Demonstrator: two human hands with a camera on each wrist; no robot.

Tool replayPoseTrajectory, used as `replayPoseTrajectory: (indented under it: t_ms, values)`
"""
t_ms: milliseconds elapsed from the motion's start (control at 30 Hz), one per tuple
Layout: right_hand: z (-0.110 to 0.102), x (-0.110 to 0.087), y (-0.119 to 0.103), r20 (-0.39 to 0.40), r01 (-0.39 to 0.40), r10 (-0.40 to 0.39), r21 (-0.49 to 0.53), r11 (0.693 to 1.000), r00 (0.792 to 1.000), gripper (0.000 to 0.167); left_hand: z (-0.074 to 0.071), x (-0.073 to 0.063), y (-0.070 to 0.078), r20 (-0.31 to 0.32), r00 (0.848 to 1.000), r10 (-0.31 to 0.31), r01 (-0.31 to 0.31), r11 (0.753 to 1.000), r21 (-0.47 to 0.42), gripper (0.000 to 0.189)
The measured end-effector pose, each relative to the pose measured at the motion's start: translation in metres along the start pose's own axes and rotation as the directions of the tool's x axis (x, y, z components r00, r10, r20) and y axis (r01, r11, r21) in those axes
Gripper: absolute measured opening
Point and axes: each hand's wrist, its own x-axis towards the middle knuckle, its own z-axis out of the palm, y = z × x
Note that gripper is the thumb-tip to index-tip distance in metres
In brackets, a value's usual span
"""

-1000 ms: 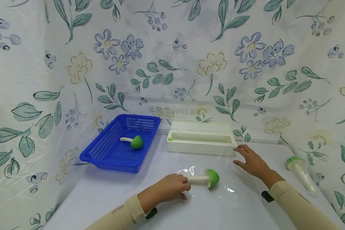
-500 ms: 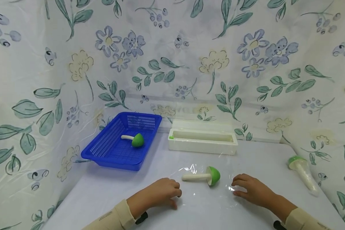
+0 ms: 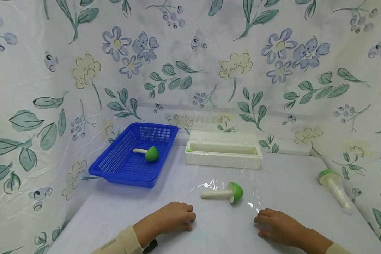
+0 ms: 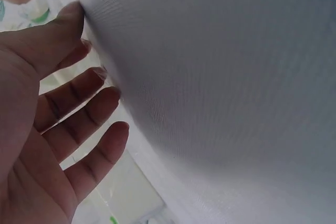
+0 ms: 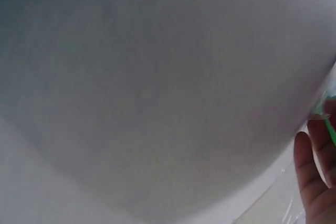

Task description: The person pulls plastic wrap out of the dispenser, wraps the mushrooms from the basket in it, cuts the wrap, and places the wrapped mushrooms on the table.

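A toy mushroom (image 3: 236,193) with a green cap and white stem lies on its side mid-table. Around it glints a sheet of clear plastic wrap (image 3: 212,184). My left hand (image 3: 175,218) rests at the wrap's near left, fingertips low by the table; in the left wrist view its thumb stands apart from loosely bent fingers (image 4: 84,124). At the near right, my right hand (image 3: 277,225) has bent fingertips down by the wrap, thumb and forefinger apart. In the right wrist view only some relaxed fingers (image 5: 310,174) show at the edge.
A long white box (image 3: 223,161) with raised lid and small green slider stands at the back middle. The blue basket (image 3: 124,181) at back left holds another green-capped toy mushroom (image 3: 151,154). A mushroom in clear film (image 3: 336,190) lies near the right edge. Patterned cloth (image 3: 193,70) hangs behind.
My right hand has come from the white box's right end towards the near right of the table. My left hand has left the mushroom's stem and drawn back left.
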Motion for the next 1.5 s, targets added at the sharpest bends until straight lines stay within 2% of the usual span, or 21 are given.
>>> replayPoseTrajectory:
  t_ms: [167, 433, 533, 667, 833, 933, 1033, 1167, 1333, 1500]
  values:
    - [0.003, 0.0, 0.001, -0.006, 0.006, -0.006, -0.022, 1.0, 1.0, 0.018, 0.0, 0.0, 0.003, 0.003, 1.0, -0.025, 0.025, 1.0, -0.002, 0.012]
    - [0.004, 0.004, 0.001, -0.005, -0.013, 0.012, -0.038, 0.999, 1.0, 0.022, 0.0, 0.001, 0.007, 0.021, 0.999, -0.034, 0.033, 0.996, 0.079, 0.006]
    - [0.003, 0.004, -0.001, -0.024, -0.008, 0.008, -0.033, 0.999, 1.0, 0.021, 0.0, 0.002, 0.008, 0.05, 0.997, -0.061, 0.055, 0.992, 0.114, 0.004]
    - [0.0, 0.005, -0.003, -0.069, -0.013, 0.009, -0.05, 0.999, 0.998, 0.023, -0.002, 0.003, 0.007, 0.059, 0.994, -0.096, 0.088, 0.99, 0.113, 0.007]
    - [-0.009, 0.009, -0.003, -0.172, -0.051, 0.033, -0.096, 0.994, 0.984, 0.028, -0.009, 0.004, 0.001, 0.014, 0.994, -0.106, 0.105, 0.99, 0.1, 0.014]
    - [-0.016, 0.012, -0.003, -0.22, -0.071, 0.043, -0.121, 0.99, 0.975, 0.028, -0.013, 0.006, -0.004, -0.043, 0.993, -0.11, 0.114, 0.986, 0.124, 0.018]
    - [-0.022, 0.015, -0.003, -0.235, -0.091, 0.054, -0.146, 0.985, 0.97, 0.027, -0.016, 0.007, -0.009, -0.109, 0.988, -0.106, 0.123, 0.98, 0.158, 0.02]
    - [-0.03, 0.022, -0.002, -0.245, -0.127, 0.081, -0.176, 0.976, 0.966, 0.027, -0.023, 0.01, -0.017, -0.159, 0.982, -0.105, 0.134, 0.974, 0.182, 0.022]
    - [-0.036, 0.033, 0.0, -0.276, -0.159, 0.099, -0.204, 0.966, 0.956, 0.027, -0.031, 0.015, -0.027, -0.204, 0.973, -0.111, 0.154, 0.966, 0.208, 0.029]
    - [-0.039, 0.045, 0.007, -0.286, -0.208, 0.143, -0.212, 0.955, 0.947, 0.021, -0.034, 0.024, -0.039, -0.208, 0.967, -0.147, 0.189, 0.963, 0.195, 0.021]
